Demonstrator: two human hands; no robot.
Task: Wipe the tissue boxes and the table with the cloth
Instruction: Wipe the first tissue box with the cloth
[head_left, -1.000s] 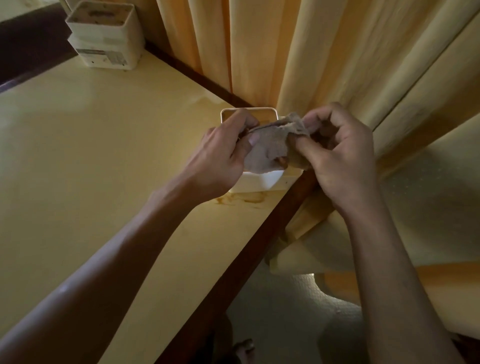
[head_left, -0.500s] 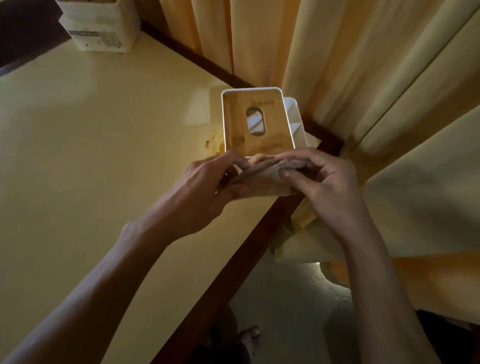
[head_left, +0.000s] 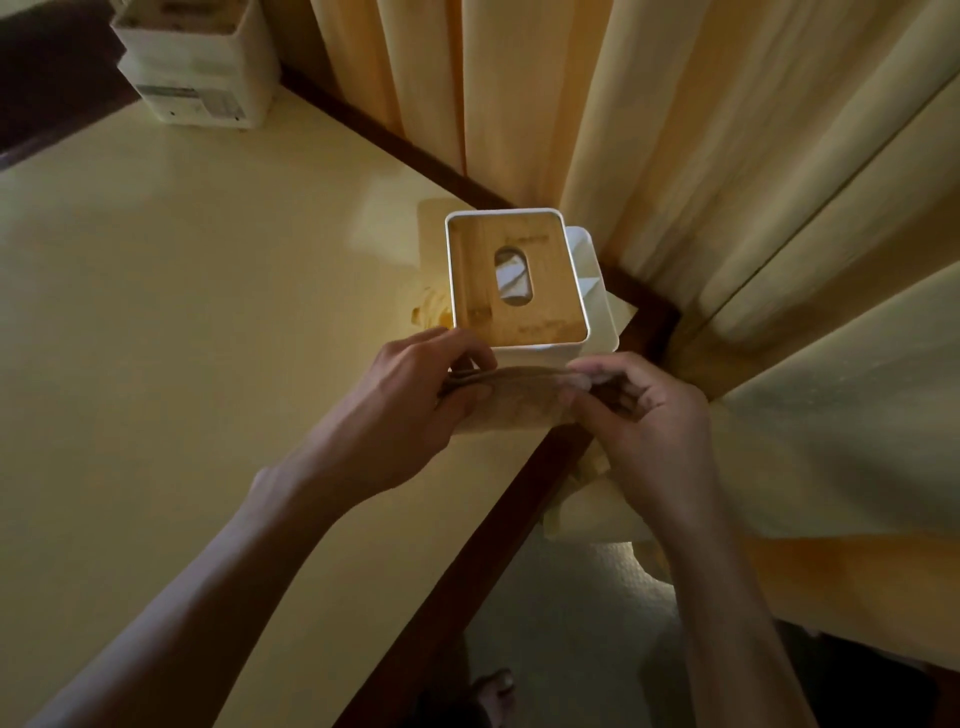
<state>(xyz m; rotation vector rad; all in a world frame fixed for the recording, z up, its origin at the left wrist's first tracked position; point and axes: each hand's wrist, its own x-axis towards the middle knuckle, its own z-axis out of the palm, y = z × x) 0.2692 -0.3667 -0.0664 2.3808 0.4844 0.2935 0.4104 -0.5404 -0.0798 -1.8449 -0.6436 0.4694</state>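
Observation:
A white tissue box (head_left: 519, 280) with a wooden lid and an oval slot stands at the right corner of the pale yellow table (head_left: 182, 338). Just in front of it I hold a brownish cloth (head_left: 519, 402) stretched between both hands. My left hand (head_left: 410, 410) grips its left end and my right hand (head_left: 639, 415) pinches its right end. A second white tissue box (head_left: 197, 67) stands at the far left corner of the table.
Yellow curtains (head_left: 675, 156) hang close behind and to the right of the near box. A dark wooden rim (head_left: 467, 561) borders the table. A brownish stain (head_left: 431, 312) marks the tabletop left of the near box. A bare foot (head_left: 493, 686) shows on the floor below.
My hands have dropped with the cloth from in front of the near box to below it, uncovering its wooden lid. The cloth went from bunched to pulled out flat between my hands.

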